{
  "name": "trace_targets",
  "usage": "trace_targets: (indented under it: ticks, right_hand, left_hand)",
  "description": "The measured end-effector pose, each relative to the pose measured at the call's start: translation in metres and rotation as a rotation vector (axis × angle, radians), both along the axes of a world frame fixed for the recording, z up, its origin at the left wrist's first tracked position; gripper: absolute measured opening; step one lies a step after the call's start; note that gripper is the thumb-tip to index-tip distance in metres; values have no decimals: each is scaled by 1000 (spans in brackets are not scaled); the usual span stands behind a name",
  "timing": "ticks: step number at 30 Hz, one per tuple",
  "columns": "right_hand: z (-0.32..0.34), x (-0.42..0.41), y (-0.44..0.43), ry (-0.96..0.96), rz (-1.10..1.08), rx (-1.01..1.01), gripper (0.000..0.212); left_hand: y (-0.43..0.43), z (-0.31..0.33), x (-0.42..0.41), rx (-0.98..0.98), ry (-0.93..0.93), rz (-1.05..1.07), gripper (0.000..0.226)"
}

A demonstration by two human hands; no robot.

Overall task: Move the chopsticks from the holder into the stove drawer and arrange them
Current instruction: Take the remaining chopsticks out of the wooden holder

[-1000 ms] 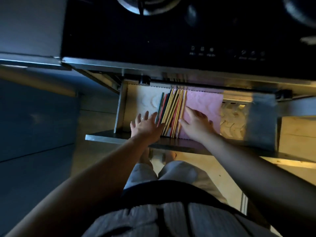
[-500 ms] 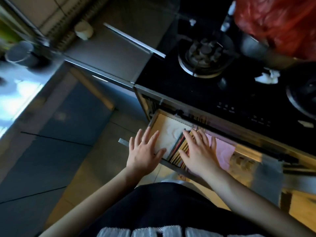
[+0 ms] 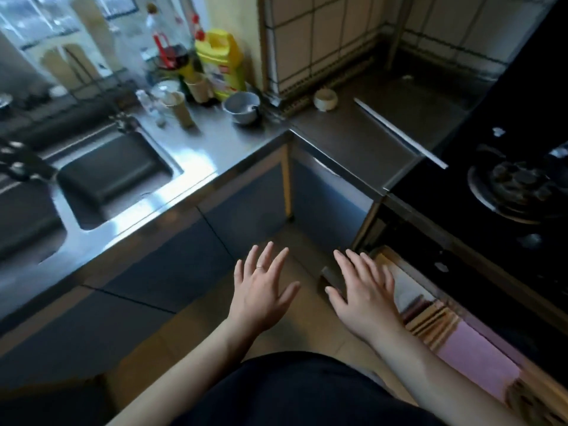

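Both hands empty. Left hand [image 3: 261,293] hangs over the tan floor tiles [image 3: 196,330], fingers straight and spread, a thin ring on one finger, touching nothing. Right hand [image 3: 365,298] is likewise flat and spread, holding nothing; it lies over the near left corner of the open stove drawer [image 3: 412,290], but whether the palm touches the rim cannot be told. The bundle of multi-coloured chopsticks [image 3: 430,321] lies in the drawer just right of the right hand, side by side on the pale liner, with a pink cloth [image 3: 473,361] next to them on the near side. The black glass stove top [image 3: 507,142] with its round burner [image 3: 519,186] sits above the drawer. View is turned left toward the steel counter [image 3: 221,155], with the sink [image 3: 113,173], a grey metal bowl [image 3: 241,107], a yellow plastic jug [image 3: 219,59] and a tan cylindrical cup [image 3: 181,110]; the picture is too blurred to say which vessel is the holder or whether sticks remain in it. Judgement: transfer looks mostly done. Risks: with the gaze off the drawer, the right hand could knock the rim or sweep the row askew; a stick lying crooked could jam the drawer on closing; a reach to the crowded far counter could tip the cup or bottles.
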State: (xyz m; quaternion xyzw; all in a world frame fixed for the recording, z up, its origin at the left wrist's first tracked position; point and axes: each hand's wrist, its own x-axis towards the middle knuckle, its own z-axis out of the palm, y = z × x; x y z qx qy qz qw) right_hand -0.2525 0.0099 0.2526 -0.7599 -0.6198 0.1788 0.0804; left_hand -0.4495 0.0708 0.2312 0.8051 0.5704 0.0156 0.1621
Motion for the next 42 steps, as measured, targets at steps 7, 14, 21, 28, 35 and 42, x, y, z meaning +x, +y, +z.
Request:
trace_targets:
  ticks: [7,14,21,28,35,42]
  right_hand:
    - [12,-144,51,-15,257,65,69]
    - [31,-271,89,-1,579,88,65]
    - [33,-385,124,21,902,76,66]
    - [31,-498,176,32,1164,83,64]
    - [37,-602,233,53,1345,106,65]
    - [49,-689,263,85,1484,109,64]
  left_hand:
    - [2,9,-151,24,-16,271,67]
    - [-20,19,-271,30,-62,610,68]
    - [-46,21,-363,37,-118,946,68]
    - [-36,24,-444,68,-110,1197,68]
    - [-6,31,-519,87,-111,1406,67]
    - [7,39,-571,162,-214,1611,67]
